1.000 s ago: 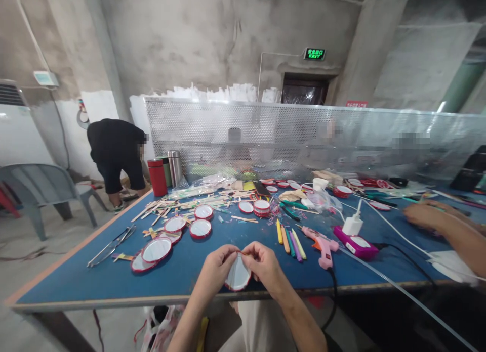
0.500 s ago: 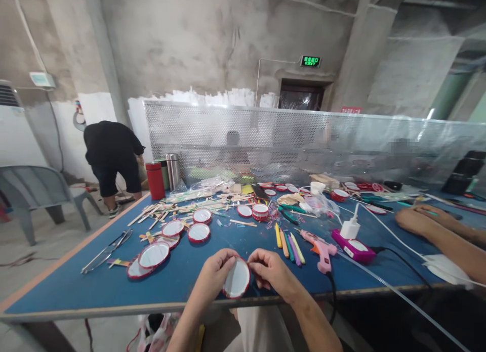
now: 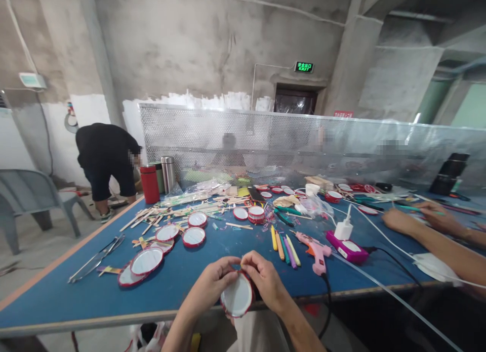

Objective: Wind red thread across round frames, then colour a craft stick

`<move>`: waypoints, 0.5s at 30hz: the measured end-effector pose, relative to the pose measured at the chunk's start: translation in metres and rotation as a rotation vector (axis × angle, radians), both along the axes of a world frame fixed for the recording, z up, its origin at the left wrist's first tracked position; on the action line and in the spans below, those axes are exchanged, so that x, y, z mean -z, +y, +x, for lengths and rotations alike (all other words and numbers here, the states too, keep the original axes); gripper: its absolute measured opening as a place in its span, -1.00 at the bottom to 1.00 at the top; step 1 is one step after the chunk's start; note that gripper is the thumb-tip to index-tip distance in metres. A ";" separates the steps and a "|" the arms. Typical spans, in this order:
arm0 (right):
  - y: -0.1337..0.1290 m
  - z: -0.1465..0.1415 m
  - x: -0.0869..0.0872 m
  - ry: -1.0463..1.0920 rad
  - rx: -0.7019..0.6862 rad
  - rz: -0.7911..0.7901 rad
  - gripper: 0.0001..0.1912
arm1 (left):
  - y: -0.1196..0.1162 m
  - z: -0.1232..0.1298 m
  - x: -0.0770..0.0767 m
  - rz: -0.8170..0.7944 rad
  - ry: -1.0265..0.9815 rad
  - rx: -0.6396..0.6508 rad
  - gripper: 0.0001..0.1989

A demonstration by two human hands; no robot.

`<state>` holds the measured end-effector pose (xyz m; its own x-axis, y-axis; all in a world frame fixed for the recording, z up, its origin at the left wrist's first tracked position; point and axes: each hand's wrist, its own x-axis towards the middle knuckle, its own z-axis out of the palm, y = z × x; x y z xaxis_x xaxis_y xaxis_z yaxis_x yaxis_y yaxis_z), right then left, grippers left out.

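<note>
Two bare hands work at the near edge of a blue table (image 3: 182, 291). Half a second ago the right hand (image 3: 265, 277) was at the right side of a red-rimmed white disc (image 3: 237, 297); now it is at the top, its fingertips meeting those of the left hand (image 3: 215, 280). The disc is lower too, its bottom overlapping the table edge in view. It hangs just below and between the hands — the left pinching its upper-left rim, the right's thumb and forefinger pressed together at the top. Whatever they pinch is too small to tell. Some right-hand fingers are hidden; both forearms are cut off below. Behind a perforated metal screen (image 3: 182, 139), people appear blurred.
</note>
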<state>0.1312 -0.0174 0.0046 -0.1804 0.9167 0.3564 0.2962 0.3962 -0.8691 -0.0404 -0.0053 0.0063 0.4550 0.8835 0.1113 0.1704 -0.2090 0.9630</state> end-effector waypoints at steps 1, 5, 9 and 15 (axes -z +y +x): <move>-0.001 0.000 0.000 -0.010 -0.002 0.008 -0.87 | 0.000 0.000 0.000 -0.009 -0.008 0.011 -0.67; -0.003 -0.001 0.002 -0.055 0.010 0.044 -0.84 | 0.001 0.000 0.002 -0.048 -0.042 0.048 -0.69; -0.004 -0.003 0.009 -0.108 0.036 0.119 -0.80 | 0.004 -0.002 0.006 -0.072 -0.055 0.073 -0.68; -0.004 -0.005 0.016 -0.176 0.076 0.170 -0.78 | 0.004 -0.002 0.006 -0.079 -0.062 0.082 -0.70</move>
<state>0.1264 -0.0218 -0.0116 -0.1861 0.8594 0.4762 0.4711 0.5034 -0.7243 -0.0425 -0.0016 0.0008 0.5203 0.8509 0.0729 0.0954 -0.1428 0.9852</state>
